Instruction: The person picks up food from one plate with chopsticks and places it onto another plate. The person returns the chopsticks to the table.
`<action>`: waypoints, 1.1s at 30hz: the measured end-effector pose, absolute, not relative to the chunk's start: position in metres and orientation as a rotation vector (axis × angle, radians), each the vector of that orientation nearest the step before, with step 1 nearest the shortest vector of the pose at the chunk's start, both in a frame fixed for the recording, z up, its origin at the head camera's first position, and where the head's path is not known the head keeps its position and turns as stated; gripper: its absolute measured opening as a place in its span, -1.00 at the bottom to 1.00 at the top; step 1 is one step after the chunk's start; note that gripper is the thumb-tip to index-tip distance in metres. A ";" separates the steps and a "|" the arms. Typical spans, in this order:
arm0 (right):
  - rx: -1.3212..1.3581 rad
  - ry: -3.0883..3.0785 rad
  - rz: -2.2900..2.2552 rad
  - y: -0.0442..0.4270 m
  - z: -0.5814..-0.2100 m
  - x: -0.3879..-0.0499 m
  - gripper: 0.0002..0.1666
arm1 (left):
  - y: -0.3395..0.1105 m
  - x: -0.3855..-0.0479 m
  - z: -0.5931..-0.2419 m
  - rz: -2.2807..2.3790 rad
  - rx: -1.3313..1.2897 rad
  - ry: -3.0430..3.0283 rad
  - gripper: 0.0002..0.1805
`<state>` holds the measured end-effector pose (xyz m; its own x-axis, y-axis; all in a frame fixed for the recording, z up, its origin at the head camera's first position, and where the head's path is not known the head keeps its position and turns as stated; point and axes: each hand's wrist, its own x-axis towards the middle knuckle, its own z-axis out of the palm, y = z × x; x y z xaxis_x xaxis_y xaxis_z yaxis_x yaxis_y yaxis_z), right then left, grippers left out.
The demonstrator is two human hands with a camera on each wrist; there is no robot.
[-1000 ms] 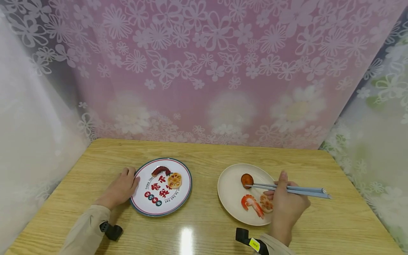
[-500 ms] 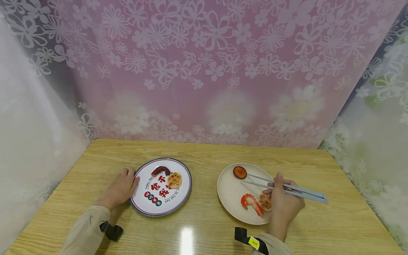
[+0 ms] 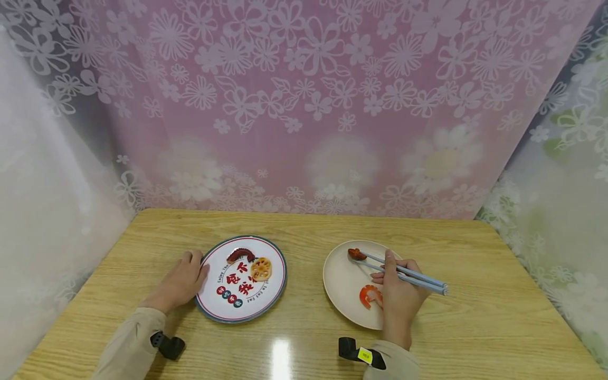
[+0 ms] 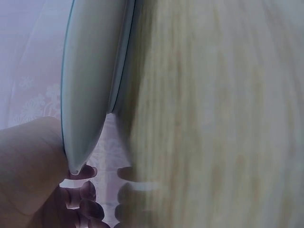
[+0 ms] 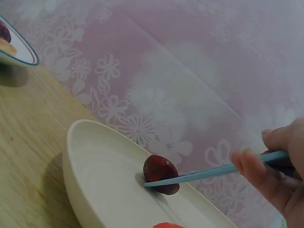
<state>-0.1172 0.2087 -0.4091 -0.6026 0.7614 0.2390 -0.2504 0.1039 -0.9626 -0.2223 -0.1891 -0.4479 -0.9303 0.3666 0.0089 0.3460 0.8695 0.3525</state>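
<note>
My right hand (image 3: pixel 401 290) holds a pair of blue-grey chopsticks (image 3: pixel 418 277) over the cream plate (image 3: pixel 339 290). Their tips sit at a small brown food piece (image 3: pixel 357 255) like a mushroom cap, tilted near the plate's far edge. In the right wrist view a chopstick crosses this brown piece (image 5: pixel 159 171); whether it is lifted, I cannot tell. A red-and-white shrimp (image 3: pixel 368 295) lies on the same plate, partly behind my hand. At left, my left hand (image 3: pixel 182 279) grips the rim of a white patterned plate (image 3: pixel 280 258), thumb on top, fingers curled below.
On the white plate lie a dark red tentacle-shaped piece (image 3: pixel 241 254) and a lotus root slice (image 3: pixel 260 269). Both plates stand on a wooden table (image 3: pixel 304 295), a gap between them. A pink flowered curtain (image 3: pixel 304 132) hangs behind the table's far edge.
My right hand has moved left and the chopsticks with it, now covering the lotus slice on the cream plate. The brown piece shifted up-left, then tipped onto its edge. My left hand stayed put.
</note>
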 end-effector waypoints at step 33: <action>-0.318 -1.392 1.657 0.190 -0.404 -0.131 -0.51 | -0.188 -0.222 -0.443 0.491 0.470 2.931 -0.64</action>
<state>-0.1308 0.1903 -0.4040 -0.5448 0.7642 0.3452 -0.4719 0.0608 -0.8795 -0.2222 -0.1878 -0.4434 -0.9426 0.3245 -0.0784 0.2813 0.8984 0.3371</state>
